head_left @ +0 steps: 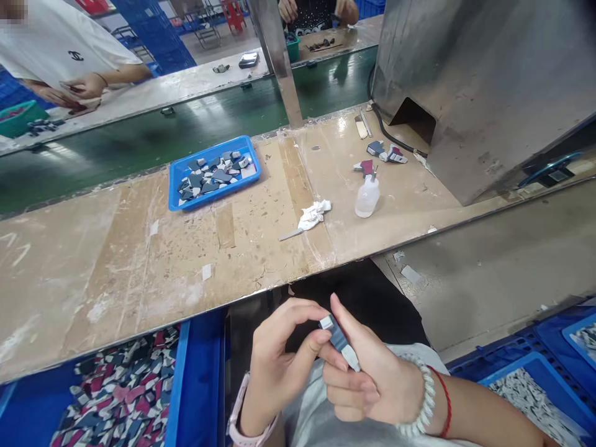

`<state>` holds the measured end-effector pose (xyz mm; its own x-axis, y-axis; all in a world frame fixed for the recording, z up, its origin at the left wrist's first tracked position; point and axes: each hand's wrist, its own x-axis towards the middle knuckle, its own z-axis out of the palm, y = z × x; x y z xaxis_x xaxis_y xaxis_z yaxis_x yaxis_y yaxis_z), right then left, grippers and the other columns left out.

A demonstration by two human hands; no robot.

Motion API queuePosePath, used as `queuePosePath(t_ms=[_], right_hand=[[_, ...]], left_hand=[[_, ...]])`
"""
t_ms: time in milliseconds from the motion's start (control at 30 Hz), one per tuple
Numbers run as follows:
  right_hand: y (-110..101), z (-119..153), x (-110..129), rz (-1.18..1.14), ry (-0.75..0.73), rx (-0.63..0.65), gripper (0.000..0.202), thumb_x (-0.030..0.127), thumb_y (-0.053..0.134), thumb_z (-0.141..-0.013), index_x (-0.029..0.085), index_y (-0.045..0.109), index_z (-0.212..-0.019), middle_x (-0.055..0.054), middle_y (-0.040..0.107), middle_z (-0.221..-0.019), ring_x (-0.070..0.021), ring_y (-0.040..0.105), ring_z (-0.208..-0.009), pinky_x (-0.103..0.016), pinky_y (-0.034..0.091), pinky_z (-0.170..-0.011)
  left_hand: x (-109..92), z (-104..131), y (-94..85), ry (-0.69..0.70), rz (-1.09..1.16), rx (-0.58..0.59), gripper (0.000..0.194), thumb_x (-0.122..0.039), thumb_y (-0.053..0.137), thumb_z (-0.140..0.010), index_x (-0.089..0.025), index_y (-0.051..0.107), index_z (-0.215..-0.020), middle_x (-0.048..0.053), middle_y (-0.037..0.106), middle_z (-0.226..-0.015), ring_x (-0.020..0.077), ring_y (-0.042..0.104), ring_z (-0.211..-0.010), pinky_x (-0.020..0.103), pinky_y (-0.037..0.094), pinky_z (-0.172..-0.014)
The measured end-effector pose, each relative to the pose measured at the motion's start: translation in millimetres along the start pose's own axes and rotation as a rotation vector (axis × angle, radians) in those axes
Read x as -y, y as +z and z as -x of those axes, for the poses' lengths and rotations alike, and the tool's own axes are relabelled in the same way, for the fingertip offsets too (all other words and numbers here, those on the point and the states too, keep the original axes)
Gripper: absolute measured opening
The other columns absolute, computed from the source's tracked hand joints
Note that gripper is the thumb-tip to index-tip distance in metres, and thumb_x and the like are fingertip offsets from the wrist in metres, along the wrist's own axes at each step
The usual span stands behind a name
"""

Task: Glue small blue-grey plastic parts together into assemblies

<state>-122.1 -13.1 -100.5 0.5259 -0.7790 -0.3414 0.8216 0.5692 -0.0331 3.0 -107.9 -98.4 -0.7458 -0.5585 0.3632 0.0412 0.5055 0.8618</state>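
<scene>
Over my lap, both hands hold one small blue-grey and white plastic piece [341,343]. My left hand [291,354] pinches its upper end between thumb and forefinger. Around its lower end the fingers of my right hand [372,372] are wrapped, with the thumb pointing up alongside it. Part of the piece is hidden by the fingers. On the bench ahead lies a strip tool with a white cloth wrapped round it [313,215]. Farther right a clear squeeze bottle [367,197] stands beside a maroon and white piece [365,166].
A blue tray [212,203] of similar pieces sits on the bench [251,248]. Below left is a blue bin [184,379] of mixed pieces. A metal housing [484,93] rises at right, with white parts in a tray [526,388] below. Two people work across the green conveyor [223,115].
</scene>
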Motion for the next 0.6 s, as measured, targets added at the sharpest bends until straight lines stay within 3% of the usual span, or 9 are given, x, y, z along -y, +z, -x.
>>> queuePosePath(t_ms=[100, 300, 400, 500, 600], right_hand=[[-3.2, 2.9, 1.1, 0.048, -0.076, 0.068, 0.09, 0.077, -0.006, -0.092, 0.019, 0.049, -0.05, 0.005, 0.028, -0.028, -0.007, 0.02, -0.025, -0.017, 0.024, -0.03], [-8.7, 7.1, -0.5, 0.135, -0.155, 0.05, 0.098, 0.081, -0.004, -0.09, 0.013, 0.065, -0.079, 0.002, 0.047, -0.04, -0.0086, 0.039, -0.029, -0.019, 0.038, -0.033], [-10.1, 8.7, -0.3, 0.097, -0.222, 0.024, 0.08, 0.075, 0.022, -0.097, 0.011, 0.068, -0.084, -0.004, 0.063, -0.053, -0.0083, 0.047, -0.031, -0.019, 0.042, -0.034], [-9.3, 11.3, 0.4, 0.125, -0.297, -0.036, 0.06, 0.065, 0.052, -0.095, 0.009, 0.073, -0.085, -0.007, 0.071, -0.062, -0.0066, 0.049, -0.031, -0.017, 0.041, -0.033], [-7.4, 15.0, 1.1, 0.177, -0.337, -0.093, 0.047, 0.054, 0.064, -0.093, 0.009, 0.077, -0.096, -0.009, 0.075, -0.066, -0.0059, 0.051, -0.031, -0.016, 0.041, -0.034]], left_hand=[[-3.3, -1.7, 4.8, -0.035, 0.027, -0.093, 0.021, -0.007, 0.069, -0.087, -0.021, 0.07, -0.102, 0.003, 0.071, -0.094, 0.016, 0.069, -0.088, 0.027, 0.058, -0.078], [-1.1, 0.2, 8.9, -0.088, 0.097, -0.397, 0.021, -0.008, 0.065, -0.092, -0.023, 0.069, -0.105, 0.001, 0.07, -0.098, 0.0118, 0.07, -0.092, 0.021, 0.06, -0.082], [2.3, 3.0, 7.9, -0.106, 0.112, -0.495, 0.019, -0.009, 0.067, -0.092, -0.024, 0.07, -0.105, 0.0, 0.071, -0.099, 0.0088, 0.069, -0.093, 0.016, 0.058, -0.084], [5.0, 6.4, 5.7, -0.119, 0.124, -0.55, 0.015, -0.014, 0.069, -0.091, -0.023, 0.071, -0.103, 0.0, 0.071, -0.098, 0.0095, 0.07, -0.092, 0.017, 0.059, -0.083], [7.5, 9.0, 3.3, -0.127, 0.121, -0.622, 0.013, -0.018, 0.072, -0.09, -0.022, 0.071, -0.102, 0.0, 0.071, -0.098, 0.0096, 0.07, -0.089, 0.017, 0.059, -0.081]])
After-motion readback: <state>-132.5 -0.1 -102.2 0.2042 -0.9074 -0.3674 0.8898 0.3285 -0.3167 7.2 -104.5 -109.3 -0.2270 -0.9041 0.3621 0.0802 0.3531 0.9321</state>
